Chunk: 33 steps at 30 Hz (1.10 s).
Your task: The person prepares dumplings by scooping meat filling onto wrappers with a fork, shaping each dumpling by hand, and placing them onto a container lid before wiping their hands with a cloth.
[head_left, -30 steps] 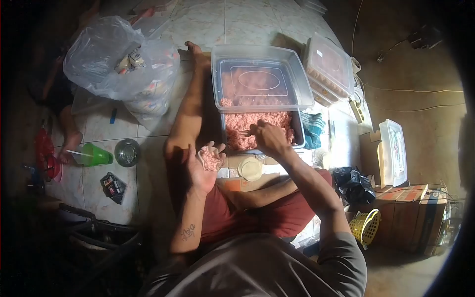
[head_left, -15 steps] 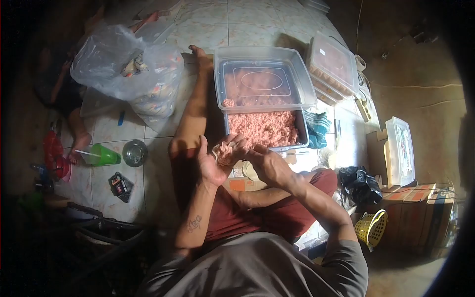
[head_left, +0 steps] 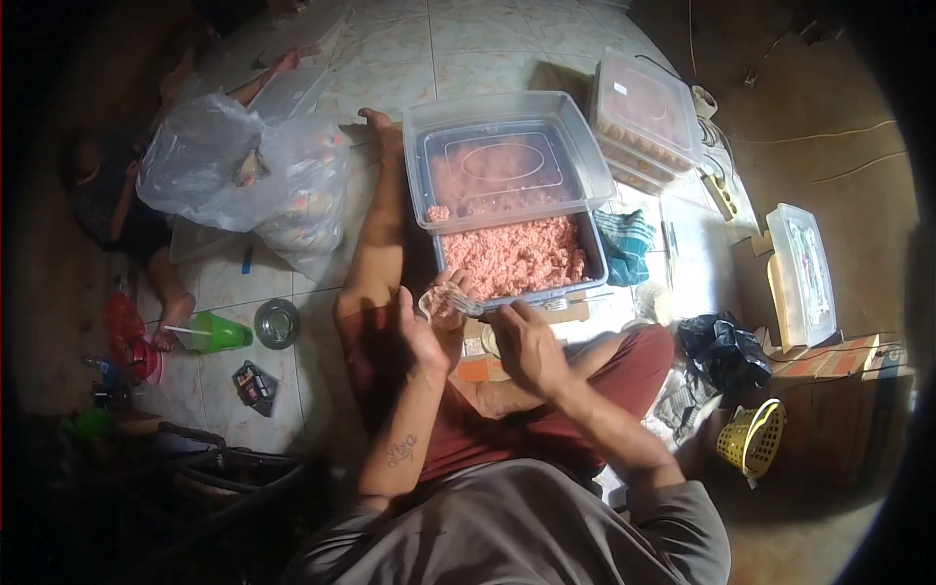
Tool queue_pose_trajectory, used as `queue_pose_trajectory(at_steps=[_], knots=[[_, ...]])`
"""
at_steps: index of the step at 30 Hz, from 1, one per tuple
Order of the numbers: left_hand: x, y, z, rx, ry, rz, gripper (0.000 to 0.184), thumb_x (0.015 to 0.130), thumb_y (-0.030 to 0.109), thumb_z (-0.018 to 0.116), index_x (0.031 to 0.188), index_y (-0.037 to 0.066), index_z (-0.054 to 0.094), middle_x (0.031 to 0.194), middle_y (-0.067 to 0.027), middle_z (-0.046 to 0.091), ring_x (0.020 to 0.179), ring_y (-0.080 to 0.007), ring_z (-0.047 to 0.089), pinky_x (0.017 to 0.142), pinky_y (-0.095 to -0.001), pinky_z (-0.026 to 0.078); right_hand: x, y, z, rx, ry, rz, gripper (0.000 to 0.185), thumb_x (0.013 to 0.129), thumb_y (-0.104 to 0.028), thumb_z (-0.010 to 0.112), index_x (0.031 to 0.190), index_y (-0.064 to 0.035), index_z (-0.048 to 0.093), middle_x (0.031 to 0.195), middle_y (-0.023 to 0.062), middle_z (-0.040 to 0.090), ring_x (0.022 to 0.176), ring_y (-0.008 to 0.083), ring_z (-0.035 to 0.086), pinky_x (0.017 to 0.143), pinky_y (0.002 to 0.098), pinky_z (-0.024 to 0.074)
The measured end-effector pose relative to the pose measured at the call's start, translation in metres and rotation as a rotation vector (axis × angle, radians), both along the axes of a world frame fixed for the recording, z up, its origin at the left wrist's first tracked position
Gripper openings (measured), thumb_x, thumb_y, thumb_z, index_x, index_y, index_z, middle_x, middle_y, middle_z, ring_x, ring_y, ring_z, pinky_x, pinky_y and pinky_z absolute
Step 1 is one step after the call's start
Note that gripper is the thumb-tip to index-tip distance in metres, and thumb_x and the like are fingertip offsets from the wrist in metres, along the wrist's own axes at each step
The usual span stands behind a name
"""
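Observation:
My left hand (head_left: 425, 336) is palm up, with its fingers cupped round a thin pale dumpling wrapper (head_left: 426, 300). Pink minced filling (head_left: 444, 309) lies in the wrapper. In my right hand (head_left: 529, 349) is a fork (head_left: 470, 305), its tines touching the filling; most of the handle is hidden by the fingers. Both hands are at the near edge of a grey tub (head_left: 597, 255) that contains a mass of pink mince (head_left: 512, 255). A clear plastic box (head_left: 413, 180) rests across the far part of the tub.
Stacked clear boxes (head_left: 648, 107) stand at the back right, by a green cloth (head_left: 627, 244). On the left are a large plastic bag (head_left: 302, 195), a green cup (head_left: 222, 332) and a glass ashtray (head_left: 277, 323). Another person's foot (head_left: 175, 310) is nearby. A yellow basket (head_left: 749, 441) sits at right.
My right hand has moved slightly down and right, and the fork's tines now show over the wrapper. My left hand has turned a little. The view has shifted slightly.

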<state>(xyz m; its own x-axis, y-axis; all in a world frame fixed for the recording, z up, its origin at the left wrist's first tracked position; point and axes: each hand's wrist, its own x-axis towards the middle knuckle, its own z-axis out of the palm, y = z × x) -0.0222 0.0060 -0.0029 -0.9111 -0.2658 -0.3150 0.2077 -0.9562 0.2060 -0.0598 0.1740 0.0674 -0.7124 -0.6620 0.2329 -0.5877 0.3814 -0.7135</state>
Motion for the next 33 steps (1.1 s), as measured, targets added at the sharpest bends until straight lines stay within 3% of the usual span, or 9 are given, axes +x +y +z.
queue_pose_trajectory(at_steps=[2, 10, 11, 16, 20, 23, 27, 30, 33], knots=[[-0.003, 0.011, 0.002, -0.060, 0.018, -0.015, 0.082, 0.098, 0.067, 0.042, 0.134, -0.006, 0.051, 0.135, -0.0259, 0.058, 0.125, -0.0383, 0.057, 0.112, -0.0507, 0.043, 0.028, -0.010, -0.049, -0.138, -0.079, -0.059, 0.015, 0.089, 0.002, 0.055, 0.101, 0.0024, 0.063, 0.087, 0.0224, 0.059, 0.083, 0.0449, 0.055, 0.071, 0.0525, 0.0469], [0.015, -0.011, 0.009, 0.027, -0.046, -0.205, 0.081, 0.100, 0.064, 0.038, 0.134, -0.009, 0.050, 0.143, -0.0277, 0.052, 0.133, -0.0394, 0.051, 0.112, -0.0517, 0.042, -0.001, 0.018, -0.011, 0.175, -0.154, 0.026, 0.023, 0.087, 0.001, 0.058, 0.108, -0.0021, 0.066, 0.089, 0.0175, 0.061, 0.086, 0.0408, 0.062, 0.069, 0.0458, 0.0512], [0.015, -0.009, 0.016, -0.036, -0.140, -0.176, 0.074, 0.100, 0.064, 0.041, 0.128, -0.003, 0.055, 0.131, -0.0255, 0.061, 0.118, -0.0370, 0.061, 0.108, -0.0486, 0.046, -0.002, 0.021, -0.002, 0.207, -0.051, 0.008, 0.021, 0.088, -0.001, 0.060, 0.107, -0.0046, 0.066, 0.092, 0.0176, 0.061, 0.082, 0.0418, 0.063, 0.067, 0.0469, 0.0505], [0.023, -0.003, -0.004, -0.085, -0.019, -0.331, 0.068, 0.103, 0.056, 0.042, 0.128, -0.006, 0.056, 0.134, -0.0242, 0.061, 0.123, -0.0338, 0.061, 0.108, -0.0477, 0.047, -0.009, 0.022, -0.008, 0.049, -0.072, -0.041, 0.014, 0.089, -0.003, 0.062, 0.102, -0.0047, 0.066, 0.091, 0.0184, 0.060, 0.084, 0.0426, 0.062, 0.069, 0.0475, 0.0504], [0.021, -0.001, 0.000, -0.308, -0.167, -0.236, 0.056, 0.105, 0.051, 0.042, 0.124, 0.000, 0.059, 0.118, -0.0159, 0.068, 0.106, -0.0259, 0.067, 0.101, -0.0409, 0.051, -0.015, 0.026, -0.014, -0.121, -0.179, -0.060, 0.010, 0.094, -0.009, 0.064, 0.100, -0.0013, 0.065, 0.086, 0.0130, 0.060, 0.078, 0.0288, 0.063, 0.067, 0.0393, 0.0489], [0.016, 0.009, 0.019, -0.630, 0.006, -0.336, 0.059, 0.106, 0.052, 0.041, 0.134, 0.001, 0.052, 0.119, -0.0127, 0.067, 0.106, -0.0221, 0.067, 0.088, -0.0379, 0.059, -0.021, 0.021, -0.030, -0.266, -0.676, -0.135, 0.028, 0.095, -0.020, 0.071, 0.111, 0.0022, 0.064, 0.089, 0.0065, 0.064, 0.080, 0.0118, 0.057, 0.067, 0.0292, 0.0471], [0.029, -0.004, 0.092, -0.722, -0.029, -0.387, 0.062, 0.107, 0.052, 0.035, 0.152, 0.009, 0.034, 0.125, -0.0152, 0.065, 0.117, -0.0287, 0.065, 0.068, -0.0382, 0.065, -0.025, 0.022, 0.014, -0.436, -1.192, -0.118, 0.026, 0.099, -0.017, 0.067, 0.116, 0.0012, 0.064, 0.102, 0.0023, 0.068, 0.093, 0.0111, 0.061, 0.081, 0.0267, 0.0499], [0.028, -0.007, 0.054, -0.655, 0.120, -0.493, 0.054, 0.108, 0.038, 0.044, 0.149, 0.003, 0.037, 0.125, -0.0173, 0.065, 0.092, -0.0256, 0.073, 0.073, -0.0395, 0.065, -0.032, 0.016, 0.025, -0.502, -1.047, 0.151, 0.022, 0.099, -0.013, 0.065, 0.116, 0.0019, 0.064, 0.104, 0.0034, 0.068, 0.098, 0.0115, 0.062, 0.085, 0.0270, 0.0506], [0.033, -0.009, 0.052, -0.846, 0.068, -0.548, 0.043, 0.103, 0.016, 0.054, 0.142, 0.000, 0.044, 0.124, -0.0158, 0.065, 0.090, -0.0246, 0.073, 0.075, -0.0392, 0.064, -0.037, 0.009, -0.003, -0.393, -0.855, 0.086, 0.016, 0.100, -0.011, 0.064, 0.108, 0.0024, 0.064, 0.100, 0.0047, 0.067, 0.097, 0.0111, 0.062, 0.085, 0.0271, 0.0506]])
